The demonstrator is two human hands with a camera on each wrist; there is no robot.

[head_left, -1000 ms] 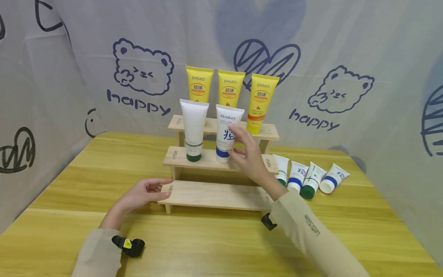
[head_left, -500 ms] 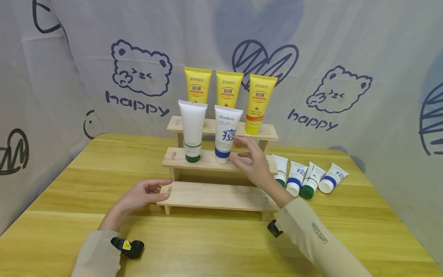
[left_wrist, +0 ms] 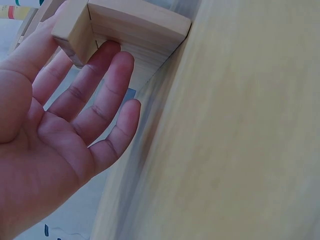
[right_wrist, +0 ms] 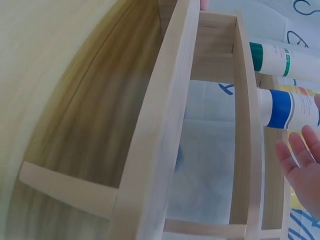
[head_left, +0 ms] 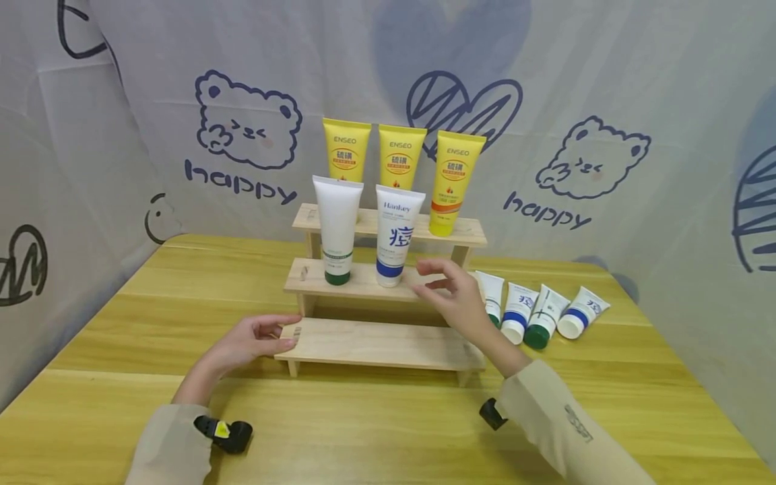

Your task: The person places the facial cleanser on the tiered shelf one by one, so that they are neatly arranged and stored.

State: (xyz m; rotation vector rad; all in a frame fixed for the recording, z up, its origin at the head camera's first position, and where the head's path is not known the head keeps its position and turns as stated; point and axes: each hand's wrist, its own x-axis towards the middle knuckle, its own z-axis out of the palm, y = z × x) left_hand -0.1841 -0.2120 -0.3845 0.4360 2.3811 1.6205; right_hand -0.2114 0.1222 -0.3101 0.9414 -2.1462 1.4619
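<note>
A three-step wooden display stand (head_left: 376, 342) stands on the table. My left hand (head_left: 245, 343) holds the left end of its lowest step between thumb and index finger; in the left wrist view the other fingers (left_wrist: 97, 102) spread loosely beside the wooden end. On the middle step stand a white tube with a green cap (head_left: 338, 229) and, to its right, a white tube with a blue band (head_left: 397, 232), both cap down. My right hand (head_left: 457, 300) is just right of the blue-banded tube, fingers loosely bent, with nothing between them and a gap to the tube.
Three yellow tubes (head_left: 455, 182) stand on the top step. Several white tubes (head_left: 547, 315) with green or blue markings lie on the table (head_left: 364, 431) right of the stand. A printed curtain (head_left: 364, 60) hangs behind.
My right hand has let go of the blue-banded tube and drawn away to the right and down. The tube stays upright on the middle step; my left hand keeps its place.
</note>
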